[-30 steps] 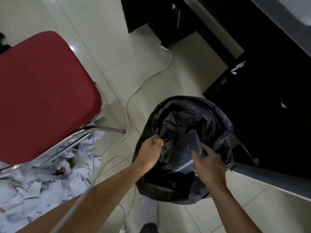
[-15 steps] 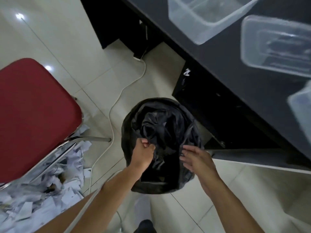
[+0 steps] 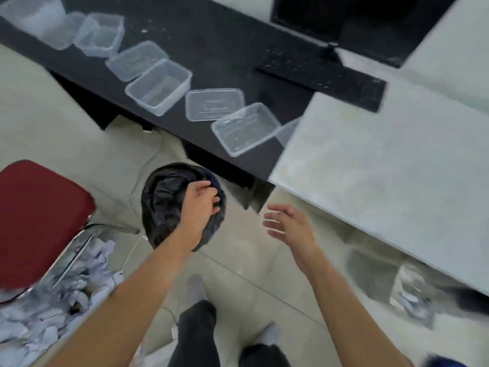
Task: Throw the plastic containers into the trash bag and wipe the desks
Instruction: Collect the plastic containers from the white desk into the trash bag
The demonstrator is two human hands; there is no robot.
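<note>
We stand over the bag (image 3: 164,205), which sits on the floor at about 7 o'clock from the dark desk (image 3: 227,49), with the red chair (image 3: 39,221) at its 9 o'clock. Our left hand (image 3: 199,207) grips the bag's rim on its 3 o'clock side, fingers curled and pinching the black film to hold the mouth open. Our right hand (image 3: 288,223) hangs free at the bag's 3 o'clock, well apart from it, fingers loosely spread and holding nothing.

The containers lie in a ragged row along the near edge of the desk, running from 10 o'clock toward 4 o'clock. The nearest tub (image 3: 244,128) sits at the row's 4 o'clock end, just beside the pale desk (image 3: 383,168), with a flat lid (image 3: 214,103) at its 10 o'clock and a deeper tub (image 3: 158,86) beyond that. A keyboard (image 3: 325,78) lies at 2 o'clock from the row.

We judge these tubs to be light, thin-walled and springy, smooth enough to slip and apt to crack if squeezed hard. We would take the nearest one by its stiff rim, thumb inside and fingers outside on a long wall. Being empty, it may skid when nudged. Lids are best pinched at an edge.
</note>
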